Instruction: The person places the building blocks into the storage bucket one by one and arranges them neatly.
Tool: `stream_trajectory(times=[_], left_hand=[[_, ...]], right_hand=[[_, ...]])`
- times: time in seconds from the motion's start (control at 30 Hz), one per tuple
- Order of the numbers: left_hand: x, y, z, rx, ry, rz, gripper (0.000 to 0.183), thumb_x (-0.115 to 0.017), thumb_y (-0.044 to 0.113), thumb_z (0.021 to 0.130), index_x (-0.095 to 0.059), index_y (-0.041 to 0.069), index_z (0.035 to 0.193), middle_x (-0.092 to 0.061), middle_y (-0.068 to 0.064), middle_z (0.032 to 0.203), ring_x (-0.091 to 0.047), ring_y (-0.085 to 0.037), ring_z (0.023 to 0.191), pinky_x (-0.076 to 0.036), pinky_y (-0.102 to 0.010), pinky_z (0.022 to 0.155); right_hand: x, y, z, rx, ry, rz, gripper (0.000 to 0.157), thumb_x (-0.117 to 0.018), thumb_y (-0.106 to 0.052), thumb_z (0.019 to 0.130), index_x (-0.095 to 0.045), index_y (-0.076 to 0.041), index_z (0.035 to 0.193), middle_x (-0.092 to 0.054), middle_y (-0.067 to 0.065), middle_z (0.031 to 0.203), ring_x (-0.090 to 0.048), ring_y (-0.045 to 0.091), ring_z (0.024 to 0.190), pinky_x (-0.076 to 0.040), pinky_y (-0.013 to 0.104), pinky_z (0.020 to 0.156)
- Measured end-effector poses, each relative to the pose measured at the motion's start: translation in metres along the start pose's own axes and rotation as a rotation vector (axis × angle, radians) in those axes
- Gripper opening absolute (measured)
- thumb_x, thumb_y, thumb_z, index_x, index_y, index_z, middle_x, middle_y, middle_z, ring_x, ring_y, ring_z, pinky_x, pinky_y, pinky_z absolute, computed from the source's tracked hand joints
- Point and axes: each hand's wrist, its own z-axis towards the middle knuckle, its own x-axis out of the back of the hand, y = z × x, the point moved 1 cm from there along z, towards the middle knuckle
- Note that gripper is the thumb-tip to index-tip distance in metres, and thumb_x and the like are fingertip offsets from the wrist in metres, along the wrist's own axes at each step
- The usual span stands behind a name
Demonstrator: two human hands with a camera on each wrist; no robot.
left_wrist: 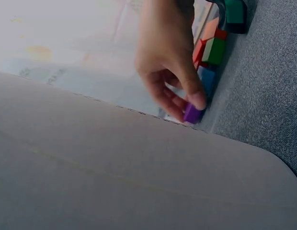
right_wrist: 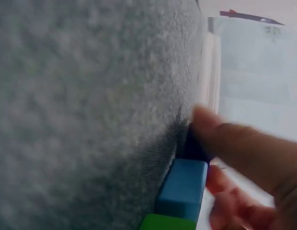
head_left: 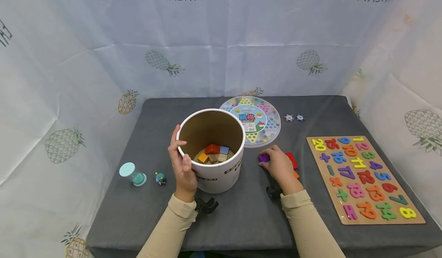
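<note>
A white bucket (head_left: 215, 179) stands on the table, tilted a little toward me. My left hand (head_left: 183, 170) grips its left rim, fingers over the edge and thumb on the outer wall. Inside at the bottom lie several wooden blocks, among them a red block (head_left: 212, 149) and a yellow-orange block (head_left: 203, 158). Right of the bucket, my right hand (head_left: 280, 168) pinches a purple block (left_wrist: 191, 114) between thumb and fingers, low at the tabletop. Close beside it runs a row of loose blocks: a blue block (right_wrist: 183, 184), a green block (left_wrist: 214, 51), a red block (head_left: 291, 160) and an orange block (head_left: 296, 174).
A round Chinese checkers box (head_left: 272, 124) lies behind the bucket, with two poker chips (head_left: 294, 117) to its right. A wooden number board (head_left: 331, 208) occupies the right side. At left are a turquoise sand timer (head_left: 132, 174) and a small blue figurine (head_left: 160, 178).
</note>
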Motion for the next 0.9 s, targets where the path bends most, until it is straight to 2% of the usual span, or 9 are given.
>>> stream_trajectory(times=[0.1, 0.23, 0.3, 0.37, 0.47, 0.53, 0.67, 0.8, 0.9], left_hand=[[0.000, 0.000, -0.001, 0.002, -0.001, 0.009, 0.057, -0.041, 0.046, 0.094, -0.032, -0.008, 0.112, -0.021, -0.018, 0.153, -0.028, -0.044, 0.132, -0.032, -0.060, 0.099], [-0.001, -0.001, -0.001, 0.002, 0.000, 0.010, 0.058, -0.042, 0.048, 0.094, -0.033, -0.006, 0.112, -0.021, -0.017, 0.153, -0.028, -0.043, 0.133, -0.030, -0.064, 0.097], [-0.001, -0.001, 0.000, 0.001, 0.005, 0.009, 0.059, -0.042, 0.050, 0.094, -0.034, -0.005, 0.112, -0.021, -0.017, 0.153, -0.028, -0.043, 0.133, -0.030, -0.064, 0.098], [-0.001, -0.001, 0.000, -0.004, 0.014, 0.005, 0.060, -0.043, 0.051, 0.094, -0.034, -0.006, 0.112, -0.021, -0.018, 0.153, -0.028, -0.043, 0.133, -0.030, -0.063, 0.098], [-0.001, -0.001, 0.001, -0.013, 0.033, 0.011, 0.059, -0.042, 0.049, 0.094, -0.034, -0.007, 0.110, -0.023, -0.019, 0.152, -0.028, -0.043, 0.133, -0.031, -0.059, 0.100], [0.000, -0.002, 0.000, -0.016, 0.038, 0.013, 0.058, -0.042, 0.047, 0.094, -0.033, -0.009, 0.109, -0.024, -0.020, 0.152, -0.028, -0.044, 0.133, -0.030, -0.060, 0.100], [-0.001, -0.004, -0.001, -0.008, 0.013, 0.016, 0.056, -0.041, 0.045, 0.094, -0.033, -0.008, 0.110, -0.023, -0.020, 0.152, -0.027, -0.045, 0.132, -0.029, -0.061, 0.100], [-0.001, -0.004, -0.001, -0.007, 0.008, 0.005, 0.057, -0.041, 0.046, 0.095, -0.032, -0.008, 0.110, -0.021, -0.021, 0.153, -0.026, -0.045, 0.133, -0.030, -0.056, 0.102], [-0.002, -0.003, 0.000, -0.016, 0.023, 0.006, 0.057, -0.041, 0.046, 0.094, -0.033, -0.008, 0.110, -0.022, -0.021, 0.152, -0.027, -0.045, 0.133, -0.031, -0.053, 0.102]], right_hand=[[0.007, -0.008, -0.003, -0.002, 0.063, 0.103, 0.038, -0.082, -0.027, 0.074, -0.068, -0.013, 0.107, -0.055, 0.007, 0.101, -0.054, 0.023, 0.079, -0.047, 0.038, 0.067], [0.040, -0.044, -0.012, 0.052, 0.309, 0.369, 0.037, -0.079, -0.026, 0.078, -0.065, -0.011, 0.109, -0.055, 0.007, 0.100, -0.049, 0.020, 0.078, -0.042, 0.034, 0.062], [0.061, -0.070, -0.017, 0.132, 0.427, 0.508, 0.036, -0.078, -0.023, 0.078, -0.064, -0.011, 0.110, -0.056, 0.005, 0.101, -0.049, 0.019, 0.081, -0.041, 0.034, 0.063], [0.076, -0.096, -0.022, 0.253, 0.487, 0.590, 0.036, -0.079, -0.021, 0.078, -0.064, -0.011, 0.109, -0.059, 0.003, 0.102, -0.051, 0.020, 0.085, -0.040, 0.035, 0.066], [0.084, -0.130, -0.025, 0.436, 0.414, 0.545, 0.035, -0.079, -0.024, 0.077, -0.067, -0.013, 0.108, -0.063, -0.001, 0.102, -0.051, 0.019, 0.089, -0.040, 0.034, 0.071], [0.082, -0.145, -0.024, 0.499, 0.336, 0.476, 0.035, -0.080, -0.026, 0.077, -0.068, -0.014, 0.107, -0.064, -0.002, 0.099, -0.049, 0.017, 0.088, -0.039, 0.032, 0.073], [0.078, -0.153, -0.022, 0.487, 0.249, 0.417, 0.031, -0.080, -0.028, 0.076, -0.069, -0.017, 0.103, -0.064, -0.005, 0.092, -0.045, 0.013, 0.085, -0.039, 0.031, 0.071], [0.077, -0.148, -0.021, 0.516, 0.251, 0.475, 0.026, -0.078, -0.029, 0.078, -0.070, -0.017, 0.099, -0.063, -0.009, 0.096, -0.048, 0.012, 0.090, -0.039, 0.033, 0.077], [0.074, -0.140, -0.023, 0.565, 0.272, 0.584, 0.019, -0.075, -0.024, 0.082, -0.070, -0.017, 0.099, -0.059, -0.008, 0.103, -0.048, 0.013, 0.093, -0.040, 0.030, 0.075]])
